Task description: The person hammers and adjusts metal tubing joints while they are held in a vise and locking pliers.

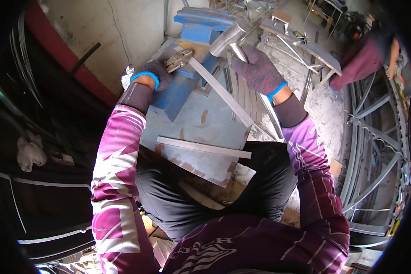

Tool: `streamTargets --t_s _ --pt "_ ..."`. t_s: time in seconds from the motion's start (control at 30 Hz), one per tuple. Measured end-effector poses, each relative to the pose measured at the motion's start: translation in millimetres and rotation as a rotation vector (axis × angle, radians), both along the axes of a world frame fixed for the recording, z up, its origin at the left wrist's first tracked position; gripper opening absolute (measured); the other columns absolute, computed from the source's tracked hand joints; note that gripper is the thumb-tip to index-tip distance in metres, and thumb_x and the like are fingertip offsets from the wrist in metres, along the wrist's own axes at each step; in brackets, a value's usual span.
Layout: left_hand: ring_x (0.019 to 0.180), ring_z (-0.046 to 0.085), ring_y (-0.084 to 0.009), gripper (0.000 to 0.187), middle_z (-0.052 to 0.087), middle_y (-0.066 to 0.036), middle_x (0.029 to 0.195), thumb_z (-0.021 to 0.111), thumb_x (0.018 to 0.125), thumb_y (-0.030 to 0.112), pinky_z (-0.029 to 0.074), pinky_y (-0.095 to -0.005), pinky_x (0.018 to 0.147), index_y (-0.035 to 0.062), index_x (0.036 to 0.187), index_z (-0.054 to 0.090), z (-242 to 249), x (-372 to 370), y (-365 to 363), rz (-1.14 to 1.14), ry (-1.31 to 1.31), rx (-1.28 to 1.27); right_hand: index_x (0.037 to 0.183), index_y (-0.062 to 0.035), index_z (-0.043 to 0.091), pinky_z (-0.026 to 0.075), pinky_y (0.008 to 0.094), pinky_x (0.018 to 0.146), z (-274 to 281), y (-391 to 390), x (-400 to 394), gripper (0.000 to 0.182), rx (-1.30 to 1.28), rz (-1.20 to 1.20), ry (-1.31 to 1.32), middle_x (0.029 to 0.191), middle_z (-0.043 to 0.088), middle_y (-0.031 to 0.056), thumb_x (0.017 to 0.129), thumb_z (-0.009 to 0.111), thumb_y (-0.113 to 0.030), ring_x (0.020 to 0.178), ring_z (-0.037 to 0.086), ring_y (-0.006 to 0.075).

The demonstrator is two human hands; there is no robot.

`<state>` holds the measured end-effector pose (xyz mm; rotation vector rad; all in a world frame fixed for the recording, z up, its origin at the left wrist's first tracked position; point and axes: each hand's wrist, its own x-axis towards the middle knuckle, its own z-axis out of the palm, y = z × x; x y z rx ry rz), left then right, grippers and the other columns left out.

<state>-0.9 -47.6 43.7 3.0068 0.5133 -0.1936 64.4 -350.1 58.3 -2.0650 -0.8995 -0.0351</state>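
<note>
In a dark knit glove with a blue cuff, my left hand (158, 76) is closed around the handles of locking pliers (180, 59). The pliers' jaws are at the upper end of a flat grey metal bar (221, 92), which slants down to the right over the sheet-metal tabletop (198, 116). My right hand (259, 71), gloved the same way, grips a hammer (229, 39) by its metal handle. The hammer head is raised up and to the right of the pliers, apart from the bar. Just behind both tools stands a blue bench vise (203, 26).
A second metal bar (203, 147) lies across the near part of the tabletop. Metal frames (374, 150) lean at the right. Behind them, a person (363, 59) is near a low wooden bench (306, 45). Long metal pieces lie on the floor beyond the tabletop.
</note>
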Motion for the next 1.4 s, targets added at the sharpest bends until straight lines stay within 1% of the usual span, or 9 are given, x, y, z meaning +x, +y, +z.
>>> streamTargets --t_s 0.1,0.17,0.2,0.27,0.4,0.47,0.9,0.97,1.4 --pt "0.113 0.063 -0.0425 0.044 0.066 -0.029 0.115 0.057 0.081 0.024 0.051 -0.0448 0.093 0.0002 0.117 0.067 -17.4 -0.2 6.3 -0.031 -0.056 -0.059 0.095 -0.0004 0.058 0.049 0.0460 0.072 7.0 6.7 4.5 0.040 -0.010 0.009 -0.029 0.084 0.061 0.0213 0.090 0.065 -0.040 0.079 0.063 0.0365" --pt "0.116 0.061 -0.0422 0.046 0.065 -0.029 0.118 0.057 0.082 0.025 0.050 -0.0446 0.095 -0.0002 0.120 0.065 -21.4 -0.2 11.4 -0.046 -0.104 -0.106 0.093 -0.0026 0.058 0.049 0.0374 0.062 7.9 7.2 -1.4 0.037 0.090 -0.026 0.171 0.077 0.059 0.0108 0.090 0.067 -0.038 0.066 0.060 0.0206" --pt "0.117 0.060 -0.0424 0.047 0.064 -0.029 0.120 0.056 0.083 0.027 0.049 -0.0447 0.097 0.0000 0.122 0.064 -22.5 1.0 14.1 -0.060 -0.087 -0.139 0.093 -0.0026 0.058 0.049 0.0374 0.062 4.8 5.7 -7.2 0.037 0.086 -0.029 0.175 0.077 0.059 0.0108 0.090 0.067 -0.038 0.066 0.060 0.0206" --pt "0.119 0.059 -0.0426 0.049 0.063 -0.029 0.122 0.056 0.084 0.028 0.048 -0.0448 0.098 0.0001 0.124 0.062 -23.5 2.2 18.5 -0.072 -0.072 -0.172 0.090 -0.0053 0.058 0.046 0.0292 0.056 -0.9 1.6 -20.4 0.031 0.276 0.000 0.311 0.071 0.055 0.0018 0.090 0.069 -0.034 0.060 0.053 0.0085" --pt "0.116 0.060 -0.0444 0.048 0.065 -0.029 0.120 0.055 0.086 0.031 0.049 -0.0452 0.097 0.0004 0.123 0.063 -24.0 3.1 21.4 -0.086 -0.038 -0.162 0.090 -0.0067 0.058 0.045 0.0267 0.053 -12.4 -13.6 -36.1 0.026 0.292 -0.066 0.379 0.068 0.054 -0.0008 0.090 0.069 -0.031 0.058 0.052 0.0073" --pt "0.114 0.061 -0.0447 0.048 0.065 -0.029 0.119 0.055 0.087 0.032 0.049 -0.0454 0.097 0.0006 0.123 0.064 -23.3 3.2 17.8 -0.089 -0.043 -0.155 0.100 -0.0087 0.060 0.038 0.0222 0.045 -13.9 -21.5 -40.8 0.018 0.290 -0.090 0.474 0.066 0.051 -0.0026 0.094 0.064 -0.025 0.053 0.045 0.0044" --pt "0.110 0.066 -0.0398 0.042 0.069 -0.027 0.112 0.058 0.081 0.025 0.053 -0.0452 0.090 0.0021 0.115 0.069 -18.0 0.7 15.9 -0.030 -0.067 -0.194 0.106 -0.0076 0.060 0.039 0.0217 0.045 -8.6 -24.3 -43.2 0.023 0.321 -0.064 0.488 0.068 0.052 -0.0016 0.093 0.066 -0.026 0.054 0.046 0.0048" --pt "0.110 0.066 -0.0398 0.042 0.069 -0.027 0.111 0.059 0.081 0.026 0.053 -0.0451 0.090 0.0022 0.114 0.069 -19.5 2.1 18.4 -0.016 -0.060 -0.213 0.089 -0.0087 0.057 0.040 0.0253 0.048 -11.2 -22.7 -45.5 0.025 0.345 -0.016 0.438 0.065 0.052 -0.0014 0.092 0.068 -0.031 0.054 0.048 0.0070" --pt "0.113 0.065 -0.0403 0.044 0.067 -0.027 0.115 0.060 0.081 0.028 0.052 -0.0446 0.093 0.0011 0.115 0.069 -28.8 6.4 23.2 -0.067 -0.106 -0.163 0.087 -0.0096 0.055 0.040 0.0255 0.046 -14.7 -22.4 -47.5 0.025 0.306 -0.052 0.488 0.063 0.050 -0.0014 0.091 0.069 -0.031 0.053 0.048 0.0070"
